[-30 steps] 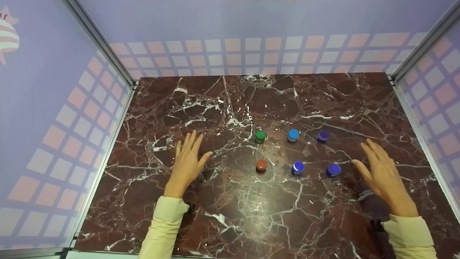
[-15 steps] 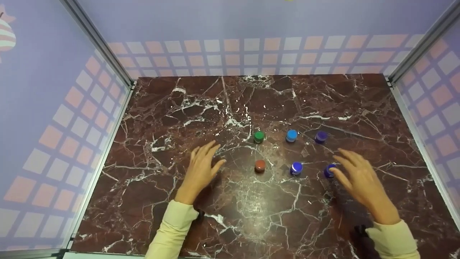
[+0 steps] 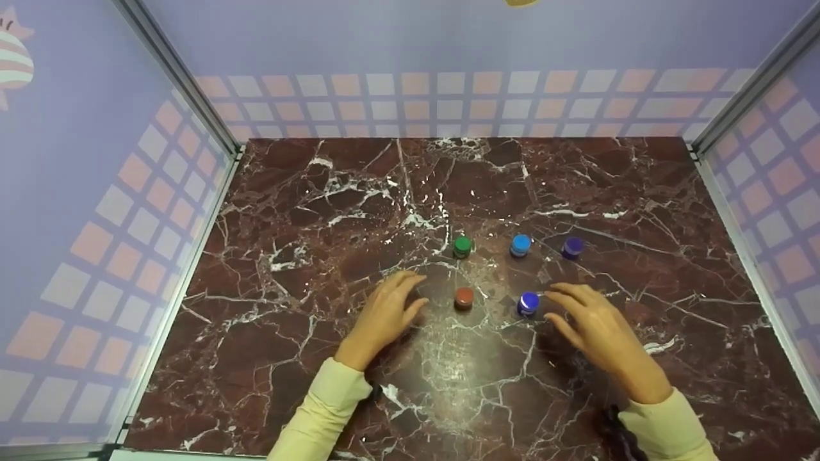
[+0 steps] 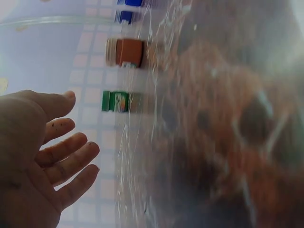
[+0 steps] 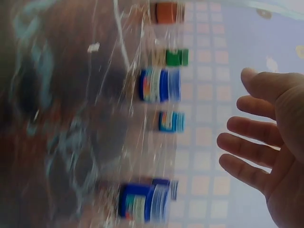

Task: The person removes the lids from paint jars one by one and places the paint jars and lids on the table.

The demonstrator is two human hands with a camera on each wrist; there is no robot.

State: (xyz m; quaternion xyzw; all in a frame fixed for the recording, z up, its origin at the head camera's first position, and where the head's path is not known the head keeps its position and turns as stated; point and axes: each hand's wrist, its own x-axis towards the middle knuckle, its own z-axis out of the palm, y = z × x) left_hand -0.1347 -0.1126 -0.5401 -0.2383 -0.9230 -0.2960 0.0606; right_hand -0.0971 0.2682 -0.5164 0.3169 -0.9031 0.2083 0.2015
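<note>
Small screw-capped jars of paint stand upright on the marble-patterned table [image 3: 359, 192]. The back row has a green jar [image 3: 462, 247], a light blue jar [image 3: 520, 246] and a purple jar [image 3: 573, 248]. In front are an orange-brown jar [image 3: 464, 298] and a blue jar [image 3: 528, 303]. Left of the orange-brown jar hovers my left hand [image 3: 386, 314], fingers loosely spread and nothing held. My right hand [image 3: 596, 330] has its fingertips just right of the blue jar. It hides another blue jar [image 5: 142, 202] from the head view; the right wrist view shows that jar.
Purple panels with pink and white squares wall in the table at the back [image 3: 423, 96], left [image 3: 128, 211] and right [image 3: 781, 166]. Metal posts [image 3: 186, 83] stand at the back corners.
Both hands have moved inward, the left one rightward toward the orange-brown jar, the right one leftward over the front right blue jar. The jars stand where they stood.
</note>
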